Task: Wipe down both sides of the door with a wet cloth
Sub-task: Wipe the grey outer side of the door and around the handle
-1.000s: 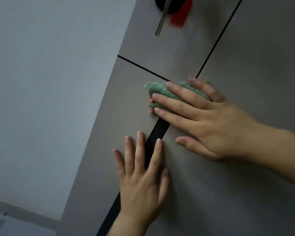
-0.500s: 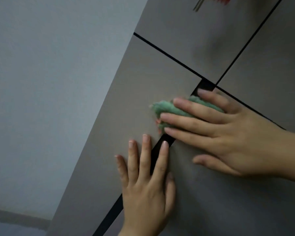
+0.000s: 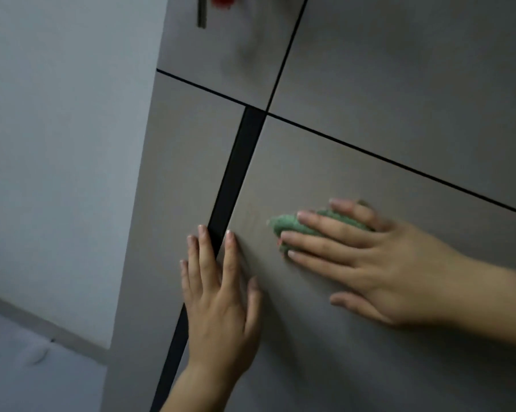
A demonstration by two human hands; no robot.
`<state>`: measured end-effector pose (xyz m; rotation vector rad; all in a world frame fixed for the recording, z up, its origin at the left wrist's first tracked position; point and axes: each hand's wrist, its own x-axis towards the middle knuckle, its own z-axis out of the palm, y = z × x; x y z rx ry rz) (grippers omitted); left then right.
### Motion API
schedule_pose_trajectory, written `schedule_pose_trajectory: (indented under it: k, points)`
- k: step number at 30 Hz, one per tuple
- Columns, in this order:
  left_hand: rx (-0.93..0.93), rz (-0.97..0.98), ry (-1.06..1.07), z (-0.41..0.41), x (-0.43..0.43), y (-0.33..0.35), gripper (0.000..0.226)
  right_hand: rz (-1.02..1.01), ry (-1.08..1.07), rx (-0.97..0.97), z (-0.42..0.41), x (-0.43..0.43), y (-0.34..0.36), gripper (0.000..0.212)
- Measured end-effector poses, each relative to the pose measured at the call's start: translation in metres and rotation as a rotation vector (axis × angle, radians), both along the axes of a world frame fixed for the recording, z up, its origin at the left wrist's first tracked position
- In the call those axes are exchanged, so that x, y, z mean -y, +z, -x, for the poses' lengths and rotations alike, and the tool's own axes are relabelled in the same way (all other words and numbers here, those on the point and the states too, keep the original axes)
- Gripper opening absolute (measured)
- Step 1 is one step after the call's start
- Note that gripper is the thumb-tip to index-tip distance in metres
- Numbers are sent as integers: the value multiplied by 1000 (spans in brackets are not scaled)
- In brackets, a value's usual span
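Two hands lie flat on the grey door (image 3: 370,352). Our right hand (image 3: 378,263), fingers straight, presses the green cloth (image 3: 289,226) against the panel right of the black strip (image 3: 239,173). A second ago the cloth sat on that strip, near its top, so it has slid rightward and down. Our left hand (image 3: 218,295), fingers straight and holding nothing, stays braced across the strip. We judge this face is mid-wipe, with much of it and the other side yet to do.
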<state>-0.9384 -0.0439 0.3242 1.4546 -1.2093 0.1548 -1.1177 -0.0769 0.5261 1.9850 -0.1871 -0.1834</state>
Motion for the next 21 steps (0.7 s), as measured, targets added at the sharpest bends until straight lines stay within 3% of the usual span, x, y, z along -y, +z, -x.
schedule_pose_trajectory:
  k: [2,7,14,21]
  points:
    - [-19,-45,-16,14,-8,-9,73,10,21,-13,10,-2,-1,64]
    - [-12,-148,-22,39,-23,-30,74,105,-45,247,-24,1,19,71]
    - [52,-268,-8,39,-31,-34,80,-35,52,181,83,-11,-41,66]
    - [77,-224,26,49,-29,-27,78,71,-73,461,-11,1,25,69]
